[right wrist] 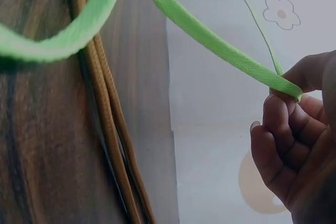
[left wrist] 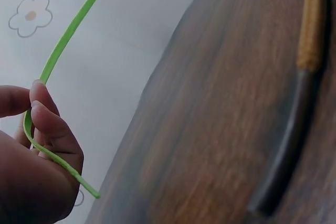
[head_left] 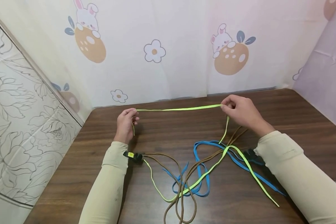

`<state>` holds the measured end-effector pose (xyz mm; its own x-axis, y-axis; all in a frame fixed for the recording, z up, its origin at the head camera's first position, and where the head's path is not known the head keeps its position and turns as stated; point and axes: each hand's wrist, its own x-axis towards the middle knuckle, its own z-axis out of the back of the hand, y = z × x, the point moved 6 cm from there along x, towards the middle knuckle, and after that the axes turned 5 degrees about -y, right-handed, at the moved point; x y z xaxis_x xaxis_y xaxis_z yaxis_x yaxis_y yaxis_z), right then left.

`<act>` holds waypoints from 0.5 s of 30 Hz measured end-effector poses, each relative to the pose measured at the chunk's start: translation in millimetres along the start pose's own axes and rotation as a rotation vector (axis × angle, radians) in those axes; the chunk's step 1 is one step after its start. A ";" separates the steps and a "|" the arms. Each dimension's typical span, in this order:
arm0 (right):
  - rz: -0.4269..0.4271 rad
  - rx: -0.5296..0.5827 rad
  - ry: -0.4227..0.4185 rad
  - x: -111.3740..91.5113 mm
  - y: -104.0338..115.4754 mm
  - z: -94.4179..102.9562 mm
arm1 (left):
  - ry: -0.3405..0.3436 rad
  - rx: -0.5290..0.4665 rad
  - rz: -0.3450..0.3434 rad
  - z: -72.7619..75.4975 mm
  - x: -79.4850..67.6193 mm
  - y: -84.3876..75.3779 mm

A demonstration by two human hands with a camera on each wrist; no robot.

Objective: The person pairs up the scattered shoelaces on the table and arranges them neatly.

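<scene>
A flat yellow-green shoelace is stretched nearly level above the back of the table. My left hand pinches it between thumb and index finger, and a short tail hangs past the fingers. At the other side my right hand pinches the same lace, which folds over at the fingertips and runs down to the pile. Below lie a blue flat shoelace, a brown round shoelace and a yellow-green length, crossing one another. Whether both green lengths are one lace, I cannot tell.
The dark wooden table meets a printed curtain at the back. A flower-patterned panel stands to the left. Black devices sit at the wrists. In the left wrist view a brown lace end has a dark tip.
</scene>
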<state>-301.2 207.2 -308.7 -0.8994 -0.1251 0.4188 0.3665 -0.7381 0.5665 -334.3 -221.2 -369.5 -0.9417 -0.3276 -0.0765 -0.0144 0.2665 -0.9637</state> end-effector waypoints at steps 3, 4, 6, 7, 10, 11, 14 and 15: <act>-0.007 0.006 -0.022 1.3 -2.1 2.0 | 0.000 -0.001 0.001 1.1 0.3 0.1; -0.009 0.006 -0.028 1.8 -2.6 2.7 | -0.001 -0.003 0.003 1.4 0.4 0.2; -0.016 0.006 -0.035 2.7 -3.6 3.8 | -0.001 -0.002 0.010 1.7 0.6 0.5; -0.019 0.007 -0.039 3.1 -4.0 4.4 | -0.001 0.000 0.012 1.6 0.5 0.6; -0.026 0.008 -0.049 3.8 -5.7 5.6 | -0.003 -0.001 0.015 1.4 0.6 0.8; -0.027 0.011 -0.052 3.7 -6.4 6.0 | -0.004 -0.002 0.015 1.3 0.7 0.8; -0.030 0.014 -0.065 3.5 -9.1 7.3 | -0.015 -0.011 0.014 1.6 1.4 1.0; -0.032 0.015 -0.068 3.2 -10.3 7.7 | -0.017 -0.012 0.018 1.8 1.8 1.5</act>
<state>-306.0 219.6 -307.7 -0.8926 -0.0557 0.4475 0.3418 -0.7308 0.5908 -335.4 -223.1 -371.5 -0.9361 -0.3377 -0.0982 -0.0017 0.2836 -0.9589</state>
